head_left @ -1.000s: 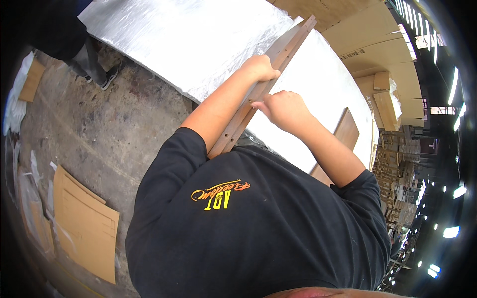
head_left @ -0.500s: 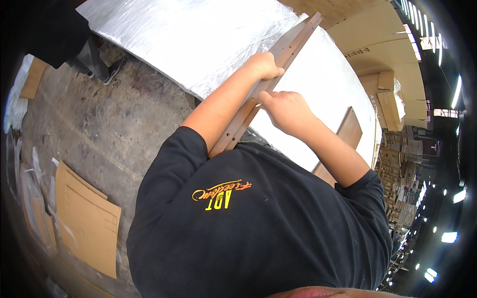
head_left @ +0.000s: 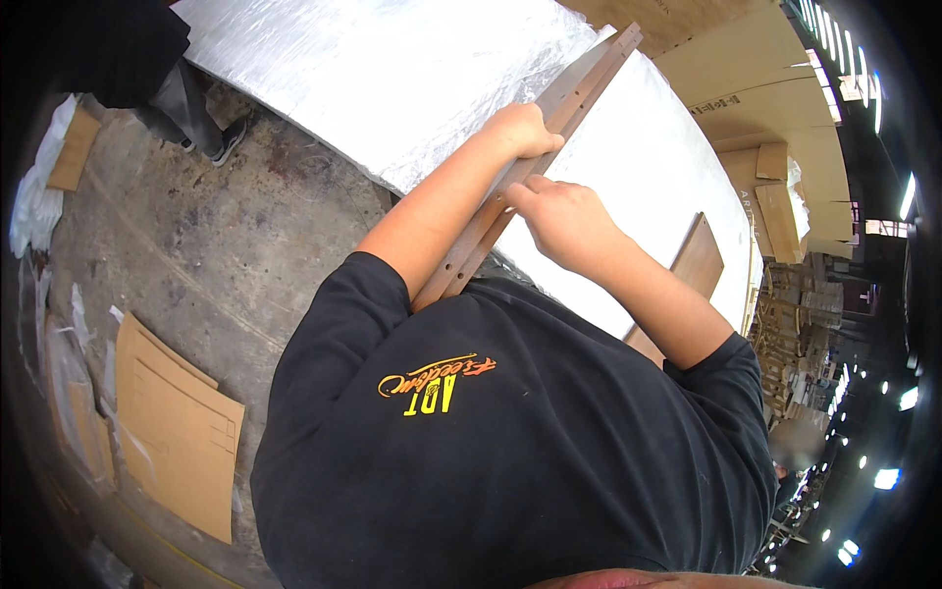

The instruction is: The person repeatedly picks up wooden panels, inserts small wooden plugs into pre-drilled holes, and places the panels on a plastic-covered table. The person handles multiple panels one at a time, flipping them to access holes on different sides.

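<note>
A long brown wooden rail (head_left: 596, 82) with holes along its edge slants from my body up across a table covered in white sheeting (head_left: 392, 74). My left hand (head_left: 527, 131) is wrapped over the rail near its middle, thumb on the side that faces right. Slightly nearer to me, my right hand (head_left: 567, 218) is closed in a pinch right against the rail, beside one of its holes. Whatever sits between those fingertips is too small to make out. To the right of my right forearm lies a flat brown wooden board (head_left: 699, 257), partly hidden by that arm.
Large cardboard sheets (head_left: 775, 93) and an opened carton (head_left: 780, 211) stand beyond the table at right. Another person (head_left: 132, 54) in dark clothes stands at upper left. Flattened cardboard (head_left: 182, 422) lies on the concrete floor (head_left: 231, 231) at left.
My right hand has shifted very slightly to the left along the rail, still pinched. The left hand keeps its grip. The surroundings have moved a little in view.
</note>
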`<state>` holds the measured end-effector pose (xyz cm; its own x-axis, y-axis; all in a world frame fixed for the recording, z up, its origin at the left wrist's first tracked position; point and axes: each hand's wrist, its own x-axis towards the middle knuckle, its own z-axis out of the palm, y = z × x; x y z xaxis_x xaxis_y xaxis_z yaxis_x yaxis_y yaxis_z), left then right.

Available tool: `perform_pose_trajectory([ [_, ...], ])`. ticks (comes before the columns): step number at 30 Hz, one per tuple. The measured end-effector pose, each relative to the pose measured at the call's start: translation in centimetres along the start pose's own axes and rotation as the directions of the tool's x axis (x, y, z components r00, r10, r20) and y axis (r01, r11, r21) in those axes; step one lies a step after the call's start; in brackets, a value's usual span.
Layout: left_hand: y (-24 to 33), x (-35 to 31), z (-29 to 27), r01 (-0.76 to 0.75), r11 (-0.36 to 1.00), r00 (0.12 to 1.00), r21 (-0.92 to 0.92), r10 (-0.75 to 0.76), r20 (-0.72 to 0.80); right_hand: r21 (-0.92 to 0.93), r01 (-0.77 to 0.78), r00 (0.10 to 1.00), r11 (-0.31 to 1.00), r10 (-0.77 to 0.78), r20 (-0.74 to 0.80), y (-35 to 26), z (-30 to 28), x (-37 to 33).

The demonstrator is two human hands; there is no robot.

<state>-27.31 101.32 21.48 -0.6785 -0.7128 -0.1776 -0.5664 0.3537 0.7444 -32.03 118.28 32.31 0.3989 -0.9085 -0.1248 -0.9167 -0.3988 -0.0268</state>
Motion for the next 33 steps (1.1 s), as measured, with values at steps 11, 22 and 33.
perform_pose_trajectory([
  [11, 1.1, -0.7, -0.4, 0.061, 0.998, 0.998, -0.03, -0.06, 0.015, 0.113, 0.046, 0.998, 0.993, -0.042, -0.039, 0.1, -0.4, -0.5],
  [22, 1.3, -0.7, -0.1, 0.082, 0.996, 0.996, -0.033, -0.081, 0.024, 0.195, -0.187, 0.982, 0.963, 0.191, -0.003, 1.3, 2.6, -0.4],
  [33, 1.2, -0.6, -0.3, 0.087, 0.996, 0.996, -0.031, -0.086, 0.032, 0.437, 0.01, 0.984, 0.899, 0.068, -0.163, 0.8, -1.2, 0.4],
])
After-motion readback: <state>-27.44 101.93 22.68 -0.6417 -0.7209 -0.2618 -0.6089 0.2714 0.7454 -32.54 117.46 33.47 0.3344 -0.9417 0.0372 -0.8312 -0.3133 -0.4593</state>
